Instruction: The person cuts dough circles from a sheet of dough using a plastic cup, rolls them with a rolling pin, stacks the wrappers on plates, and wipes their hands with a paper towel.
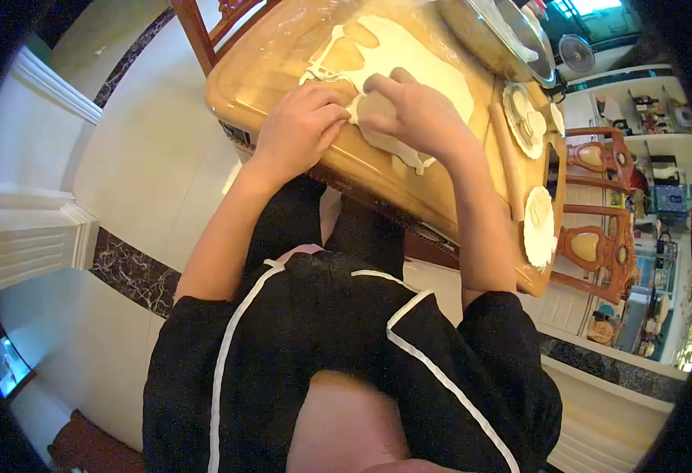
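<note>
A wide, flat sheet of pale dough (433, 75) lies on the wooden table (243, 67), with rounded cut-out gaps at its left end. At the sheet's near left edge, my left hand (303, 126) has its fingers curled together on a bit of dough. My right hand (417, 114) is just to the right, thumb and fingers spread around a round, pale piece (375, 110) at the near edge of the sheet. Whether that round piece is a cutter or dough cannot be made out.
A large metal bowl (488, 35) stands at the far right. A rolling pin (507, 162) lies right of my right forearm, beside a plate with dough rounds (524, 122) and a pale stack of rounds (539, 229). Wooden chairs (598, 244) stand beyond the right edge.
</note>
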